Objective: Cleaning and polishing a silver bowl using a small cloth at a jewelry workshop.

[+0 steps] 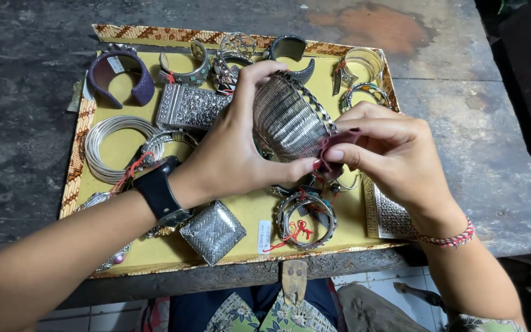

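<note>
Dark, scuffed workbench [474,141], carrying a yellow-lined display tray [124,249] with a patterned border.

Along the tray's left edge: purple cuff [121,74] at the far left corner, stack of thin silver bangles [115,144] below it. At the near edge: woven silver box [212,231], then a bangle with red thread tag [305,220]. Near the right edge: embossed silver plate [388,214], partly under the wrist.

Left hand [232,154], black watch on the wrist, closed around the ribbed silver cuff [287,120]: fingers over the top rim, thumb along the lower rim. Cuff held clear of the tray, above its centre.

Right hand [388,150], braided band on the wrist, fingertips pinched together on a small dark red cloth [334,150], pressed to the cuff's lower right rim.

Progress, as judged: wiping in hand at one rim only; remainder of the ribbed surface not yet covered; other pieces lying untouched.

Orientation: cuff axis tilted, running from near right to far left; chain-edged rim facing up and right; narrower end toward the left palm.
</note>
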